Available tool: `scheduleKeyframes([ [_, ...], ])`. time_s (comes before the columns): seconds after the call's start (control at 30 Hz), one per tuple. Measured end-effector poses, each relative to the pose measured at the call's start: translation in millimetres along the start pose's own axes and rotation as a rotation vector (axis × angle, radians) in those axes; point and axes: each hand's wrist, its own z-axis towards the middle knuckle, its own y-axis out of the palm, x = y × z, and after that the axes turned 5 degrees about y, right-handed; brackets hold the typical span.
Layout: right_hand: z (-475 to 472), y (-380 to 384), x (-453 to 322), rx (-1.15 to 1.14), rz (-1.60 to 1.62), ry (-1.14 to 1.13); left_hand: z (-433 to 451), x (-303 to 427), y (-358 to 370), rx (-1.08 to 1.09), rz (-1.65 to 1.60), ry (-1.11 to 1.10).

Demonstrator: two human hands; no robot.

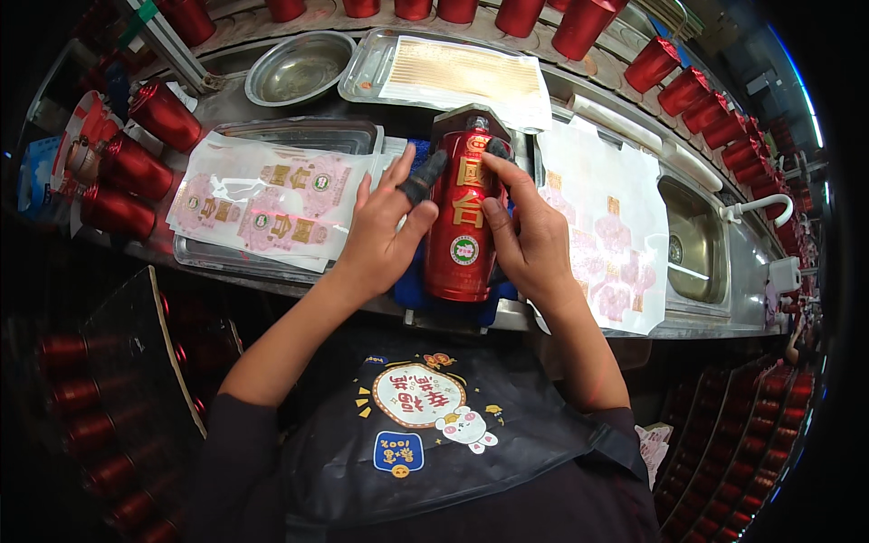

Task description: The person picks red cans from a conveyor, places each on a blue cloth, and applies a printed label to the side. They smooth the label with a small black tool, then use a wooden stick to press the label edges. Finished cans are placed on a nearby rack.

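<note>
A glossy red bottle [456, 268] with raised gold characters and a round white-and-green emblem lies on its back before me. Blue cloth [411, 288] shows beneath it, and its neck points away from me. My right hand [533, 234] grips the bottle's right side, thumb and fingertips on the front near the gold characters. Fingers spread, my left hand [383, 234] is at the bottle's left edge and holds nothing; a black-covered fingertip reaches the upper left side. Black finger covers are on both hands. A dark angled support [468, 117] stands behind the bottle's neck.
Left, decal sheets [231, 163] lie over a metal tray [299, 129]; right, a partly used decal sheet [604, 163] lies near a sink [696, 237]. A metal bowl [299, 68] and a gold-striped sheet [468, 75] sit behind. Red bottles [136, 163] stand left; others line a conveyor [611, 81].
</note>
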Motion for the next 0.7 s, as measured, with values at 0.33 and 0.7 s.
scheduleKeyframes([
  [0.33,-44.1,-7.6,-23.5,-0.283,-0.145,-0.322,-55.9,7.4,22.0,-0.048,0.262,0.154],
  [0.7,-80.4,-16.0,-13.6,-0.133,0.156,0.036,-48.6,36.1,18.1,0.110,0.277,0.261],
])
